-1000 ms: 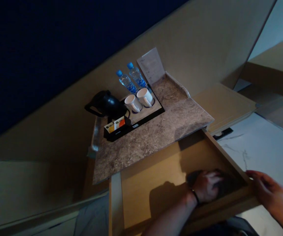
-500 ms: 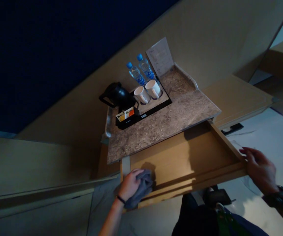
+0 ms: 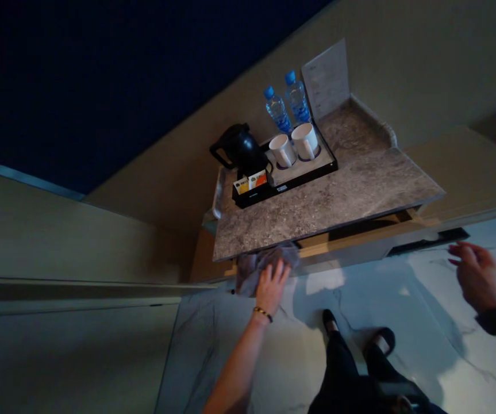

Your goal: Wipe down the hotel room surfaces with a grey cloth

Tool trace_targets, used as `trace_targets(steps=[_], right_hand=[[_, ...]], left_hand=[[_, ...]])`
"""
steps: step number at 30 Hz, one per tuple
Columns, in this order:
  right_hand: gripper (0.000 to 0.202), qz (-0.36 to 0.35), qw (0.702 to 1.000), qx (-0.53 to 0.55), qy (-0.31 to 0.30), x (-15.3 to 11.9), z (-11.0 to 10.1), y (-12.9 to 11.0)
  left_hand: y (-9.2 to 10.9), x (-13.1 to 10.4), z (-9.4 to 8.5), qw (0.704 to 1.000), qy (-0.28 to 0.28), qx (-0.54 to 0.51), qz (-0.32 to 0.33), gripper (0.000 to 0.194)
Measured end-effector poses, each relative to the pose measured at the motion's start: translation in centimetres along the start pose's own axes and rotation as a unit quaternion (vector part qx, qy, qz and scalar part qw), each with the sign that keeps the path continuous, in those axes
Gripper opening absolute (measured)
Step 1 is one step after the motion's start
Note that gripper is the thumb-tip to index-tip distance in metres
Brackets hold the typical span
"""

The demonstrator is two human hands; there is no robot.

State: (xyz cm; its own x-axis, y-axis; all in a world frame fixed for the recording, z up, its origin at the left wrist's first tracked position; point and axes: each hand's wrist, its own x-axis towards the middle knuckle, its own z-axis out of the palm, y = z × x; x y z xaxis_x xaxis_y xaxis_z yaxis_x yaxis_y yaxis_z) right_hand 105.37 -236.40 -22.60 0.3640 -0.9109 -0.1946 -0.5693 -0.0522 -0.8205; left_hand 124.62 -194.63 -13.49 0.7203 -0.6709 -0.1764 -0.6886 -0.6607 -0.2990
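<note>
On the left, the left hand (image 3: 270, 280) lies flat with fingers spread, pressing a grey cloth (image 3: 254, 267) against the front of the drawer (image 3: 360, 241) just under the bench (image 3: 325, 201) edge. It is not clenched around the cloth; the palm only pins it, and a good part of the cloth hangs loose below the fingers. The drawer looks nearly shut, with only a thin strip of wood showing under the stone top.

The nearest risk, to my eye, is the cloth itself: a loose fold sits right at the seam, and it could get nipped between drawer front and frame, or slip to the floor (image 3: 360, 310) if the palm eases off. Fingertips so close to that gap could be pinched as well.

Moving right along the top, a black kettle (image 3: 239, 149) stands on a tray (image 3: 291, 178) with sachets (image 3: 250, 183) in front, two white mugs (image 3: 294, 146) beside it, two water bottles (image 3: 286, 106) behind and a card (image 3: 327, 77) propped against the wall. A hard knock to the drawer could rattle the mugs or tip a bottle.

Far right, the right hand (image 3: 476, 276) hangs in the air with fingers loosely spread, holding nothing, well clear of the drawer. With only one palm on the front, I judge an uneven push could skew it.
</note>
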Motion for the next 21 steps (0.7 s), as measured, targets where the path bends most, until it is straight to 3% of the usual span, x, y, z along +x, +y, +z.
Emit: trace_targets(steps=[3,6,11,13,15,17,21], right_hand=[[0.053,0.012,0.993,0.055,-0.103,-3.1,2.1,1.1],[0.054,-0.027,0.979,0.057,-0.192,-5.3,5.3,0.5],[0.047,-0.121,0.964,0.017,-0.235,-7.7,9.2,-3.7],[0.043,-0.230,0.951,-0.021,-0.206,-8.8,10.3,-6.4],[0.040,-0.368,0.912,-0.051,-0.174,-10.0,11.5,-9.0],[0.039,-0.446,0.874,-0.066,-0.180,-11.1,13.3,-10.6],[0.041,-0.416,0.873,-0.111,-0.230,-12.5,17.0,-9.9]], left_hand=[[-9.9,-4.0,0.8,0.967,-0.101,-0.029,-0.234,0.056],[-15.1,-7.0,0.6,0.926,-0.128,-0.049,-0.352,0.051],[-17.2,-8.5,0.4,0.906,-0.071,-0.094,-0.407,0.049],[-17.5,-8.2,0.2,0.904,-0.039,-0.107,-0.412,0.050],[-17.9,-7.8,0.0,0.907,-0.005,-0.116,-0.405,0.051],[-18.4,-7.5,-0.2,0.912,0.027,-0.127,-0.390,0.052],[-19.3,-7.6,0.2,0.917,0.042,-0.153,-0.366,0.052]])
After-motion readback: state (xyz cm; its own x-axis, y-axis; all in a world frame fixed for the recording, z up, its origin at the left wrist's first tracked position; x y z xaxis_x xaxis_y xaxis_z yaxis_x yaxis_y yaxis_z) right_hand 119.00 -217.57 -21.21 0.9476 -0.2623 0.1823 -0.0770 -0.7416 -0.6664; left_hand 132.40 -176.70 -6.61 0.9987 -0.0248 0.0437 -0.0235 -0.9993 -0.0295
